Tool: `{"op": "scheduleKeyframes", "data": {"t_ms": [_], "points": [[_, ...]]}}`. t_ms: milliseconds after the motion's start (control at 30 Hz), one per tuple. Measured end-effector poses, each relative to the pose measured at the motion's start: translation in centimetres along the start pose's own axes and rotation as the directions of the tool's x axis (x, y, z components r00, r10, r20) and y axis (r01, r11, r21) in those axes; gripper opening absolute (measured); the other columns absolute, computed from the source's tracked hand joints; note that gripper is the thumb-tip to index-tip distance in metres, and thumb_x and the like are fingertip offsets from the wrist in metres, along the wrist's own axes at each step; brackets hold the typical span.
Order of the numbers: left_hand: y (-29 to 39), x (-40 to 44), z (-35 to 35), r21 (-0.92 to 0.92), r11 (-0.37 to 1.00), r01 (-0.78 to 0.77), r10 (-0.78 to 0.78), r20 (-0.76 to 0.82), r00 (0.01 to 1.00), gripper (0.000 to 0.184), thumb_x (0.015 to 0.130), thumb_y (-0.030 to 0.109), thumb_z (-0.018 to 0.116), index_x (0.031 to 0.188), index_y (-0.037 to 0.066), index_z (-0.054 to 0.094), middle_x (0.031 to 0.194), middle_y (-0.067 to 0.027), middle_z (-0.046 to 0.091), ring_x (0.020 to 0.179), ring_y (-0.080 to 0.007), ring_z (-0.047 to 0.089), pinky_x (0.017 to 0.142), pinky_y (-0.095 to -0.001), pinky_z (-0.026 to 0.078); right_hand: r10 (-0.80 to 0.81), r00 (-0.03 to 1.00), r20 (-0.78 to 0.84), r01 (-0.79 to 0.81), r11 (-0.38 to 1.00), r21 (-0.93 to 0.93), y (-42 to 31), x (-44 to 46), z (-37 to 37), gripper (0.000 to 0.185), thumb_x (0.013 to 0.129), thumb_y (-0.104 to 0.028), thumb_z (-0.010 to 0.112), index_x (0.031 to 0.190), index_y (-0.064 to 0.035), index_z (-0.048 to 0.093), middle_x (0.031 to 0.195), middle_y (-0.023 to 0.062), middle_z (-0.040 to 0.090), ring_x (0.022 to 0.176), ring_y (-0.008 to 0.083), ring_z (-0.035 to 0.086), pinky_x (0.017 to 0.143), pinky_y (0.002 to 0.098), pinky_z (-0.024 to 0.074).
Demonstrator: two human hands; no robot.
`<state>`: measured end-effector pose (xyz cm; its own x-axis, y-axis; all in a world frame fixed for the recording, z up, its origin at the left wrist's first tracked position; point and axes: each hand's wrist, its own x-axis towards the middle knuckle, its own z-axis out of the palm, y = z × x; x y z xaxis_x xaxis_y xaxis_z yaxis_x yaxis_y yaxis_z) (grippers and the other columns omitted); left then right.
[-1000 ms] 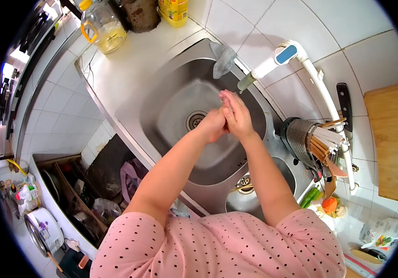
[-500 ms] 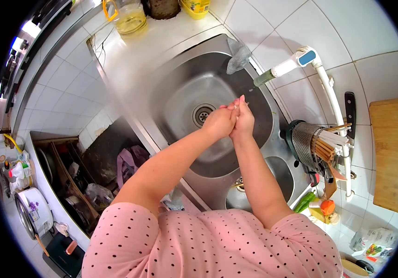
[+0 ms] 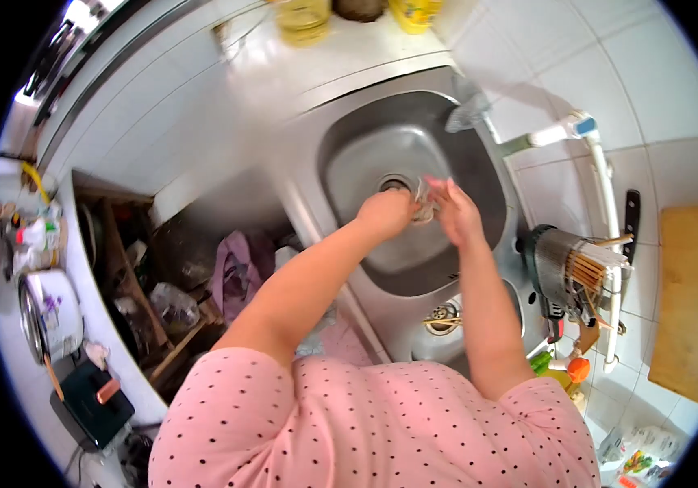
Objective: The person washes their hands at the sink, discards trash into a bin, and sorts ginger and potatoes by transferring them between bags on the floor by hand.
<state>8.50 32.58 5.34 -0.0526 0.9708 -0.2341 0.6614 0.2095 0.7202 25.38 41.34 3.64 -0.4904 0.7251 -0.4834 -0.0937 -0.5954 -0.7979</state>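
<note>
My left hand [image 3: 387,214] is over the large steel sink basin [image 3: 381,276], its back towards me and its fingers curled. A pale, see-through shape [image 3: 424,203] shows at its fingertips, too blurred to tell whether it is water or a thin object. My right hand [image 3: 458,215] is held a little apart to the right, fingers spread and smeared by motion. The drain [image 3: 396,182] lies just beyond my left hand, partly hidden by it. A grey, crumpled cloth-like piece [image 3: 468,107] hangs at the basin's far right corner.
A white tap [image 3: 556,134] reaches in from the right wall. Beside the sink stands a metal holder [image 3: 550,259] with chopsticks. A smaller basin [image 3: 444,346] is nearer me. On the wall hang a knife [image 3: 632,215] and a cutting board [image 3: 690,301]. Open shelves [image 3: 133,276] are at left.
My hands were clasped together over the basin; now they have parted, the right one moving right and opening. The pale shape has appeared between them. The view has shifted slightly.
</note>
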Motion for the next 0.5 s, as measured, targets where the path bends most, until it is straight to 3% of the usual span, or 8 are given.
{"op": "scheduleKeyframes", "data": {"t_ms": [33, 67, 100, 200, 267, 400, 433, 500], "points": [[-0.4, -1.2, -0.3, -0.011, 1.0, -0.024, 0.023, -0.042, 0.999, 0.028, 0.09, 0.03, 0.053, 0.091, 0.003, 0.057, 0.089, -0.02, 0.064, 0.084, -0.038, 0.061, 0.072, -0.0472, 0.048, 0.006, 0.992, -0.128, -0.108, 0.579, -0.808, 1.6, 1.9, -2.9, 0.041, 0.091, -0.042, 0.052, 0.113, -0.0091, 0.063, 0.125, 0.0137, 0.057, 0.116, 0.0265, 0.052, 0.1, 0.0495, 0.0356], [-0.2, -2.3, -0.4, -0.028, 0.998, -0.051, 0.048, -0.089, 0.995, 0.027, 0.089, 0.029, 0.054, 0.093, 0.003, 0.056, 0.094, -0.02, 0.063, 0.087, -0.0377, 0.061, 0.074, -0.0466, 0.048, 0.023, 0.953, -0.303, -0.295, -0.163, -0.941, -1.3, -0.8, 1.6, 0.044, 0.087, -0.041, 0.058, 0.118, -0.0096, 0.061, 0.125, 0.0149, 0.057, 0.116, 0.0297, 0.053, 0.099, 0.048, 0.0371], [0.0, -3.0, -0.7, -0.042, 0.996, -0.084, 0.077, -0.136, 0.988, 0.026, 0.088, 0.028, 0.056, 0.095, 0.003, 0.056, 0.098, -0.02, 0.062, 0.091, -0.0374, 0.06, 0.075, -0.046, 0.047, -0.333, 0.923, 0.192, 0.019, -0.46, -0.888, 0.5, -1.5, -0.5, 0.043, 0.085, -0.034, 0.062, 0.119, -0.0089, 0.061, 0.121, 0.0144, 0.06, 0.111, 0.0342, 0.055, 0.097, 0.0425, 0.0401], [-0.7, -5.2, -2.2, -0.086, 0.991, -0.102, 0.086, -0.168, 0.982, 0.029, 0.083, 0.023, 0.062, 0.103, 0.003, 0.053, 0.096, -0.0191, 0.062, 0.091, -0.0358, 0.061, 0.077, -0.0455, 0.048, -0.104, 0.972, -0.212, -0.194, 0.158, -0.968, 1.4, -0.4, 0.5, 0.038, 0.087, -0.029, 0.062, 0.118, -0.0073, 0.061, 0.117, 0.0126, 0.062, 0.108, 0.0305, 0.058, 0.095, 0.0337, 0.0412], [-0.8, -8.0, -4.2, -0.286, 0.948, -0.136, 0.072, -0.226, 0.972, 0.032, 0.082, 0.019, 0.065, 0.107, 0.006, 0.052, 0.1, -0.018, 0.062, 0.091, -0.0358, 0.06, 0.078, -0.0425, 0.048, -0.261, 0.954, -0.145, 0.062, 0.65, -0.757, 2.4, -1.5, 2.7, 0.032, 0.091, -0.025, 0.057, 0.115, -0.0042, 0.062, 0.112, 0.0092, 0.064, 0.105, 0.0212, 0.058, 0.093, 0.0297, 0.0412], [-2.3, -14.9, -7.9, -0.593, 0.788, -0.167, -0.024, -0.3, 0.954, 0.043, 0.08, 0.015, 0.069, 0.117, 0.01, 0.047, 0.1, -0.0144, 0.062, 0.092, -0.0306, 0.062, 0.081, -0.0372, 0.047, -0.36, 0.932, 0.035, 0.34, 0.838, -0.427, 2.3, -7.6, 13.8, 0.037, 0.099, -0.031, 0.044, 0.115, -0.0008, 0.057, 0.105, 0.006, 0.06, 0.094, 0.0132, 0.057, 0.081, 0.0273, 0.0456], [-3.1, -16.9, -8.7, -0.704, 0.702, -0.104, -0.08, -0.223, 0.972, 0.05, 0.08, 0.017, 0.07, 0.122, 0.009, 0.043, 0.102, -0.0126, 0.062, 0.094, -0.0258, 0.061, 0.083, -0.0344, 0.047, -0.325, 0.943, 0.069, 0.321, 0.842, -0.434, 2.9, -9.3, 16.9, 0.038, 0.099, -0.032, 0.043, 0.116, -0.0011, 0.055, 0.105, 0.0058, 0.06, 0.094, 0.0129, 0.057, 0.08, 0.0271, 0.046], [-5.8, -20.7, -8.2, -0.73, 0.671, -0.128, -0.153, -0.305, 0.94, 0.052, 0.079, 0.019, 0.071, 0.122, 0.008, 0.043, 0.106, -0.013, 0.061, 0.095, -0.0244, 0.06, 0.083, -0.0339, 0.047, -0.249, 0.959, 0.136, 0.284, 0.843, -0.457, 5.1, -12.1, 21.8, 0.04, 0.099, -0.034, 0.041, 0.119, -0.0018, 0.053, 0.105, 0.0053, 0.059, 0.093, 0.0123, 0.056, 0.078, 0.0265, 0.0467]]}}
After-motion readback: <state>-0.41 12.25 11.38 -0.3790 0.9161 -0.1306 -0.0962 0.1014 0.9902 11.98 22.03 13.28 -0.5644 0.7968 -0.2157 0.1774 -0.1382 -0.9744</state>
